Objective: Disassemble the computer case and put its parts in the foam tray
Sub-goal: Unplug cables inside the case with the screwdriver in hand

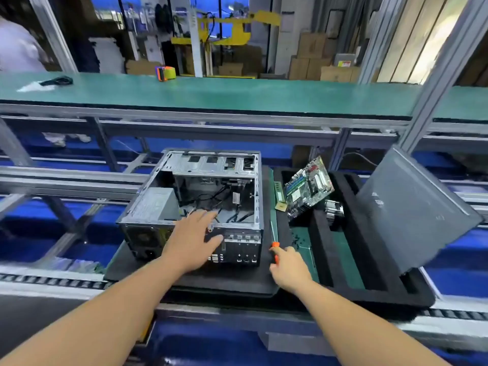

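Case (195,196) lies on its side on a black foam mat, open face up, rear panel toward the person, its long axis running away from them. Inside, a power supply (158,204) sits at the near left corner beside loose black cables. The left hand (194,240) rests flat, fingers spread, on the near top edge of the case, holding nothing; it is the nearer hand to the power supply and likely the one to brace or reach in. The right hand (286,265), just right of the case, grips an orange-handled screwdriver (274,240) whose shaft points away along the case's right side. Right of that, the foam tray (324,254) already holds a motherboard (307,187) tilted in its far slot, a heatsink (334,211) beside it, and a grey side panel (417,210) leaning at its right edge.
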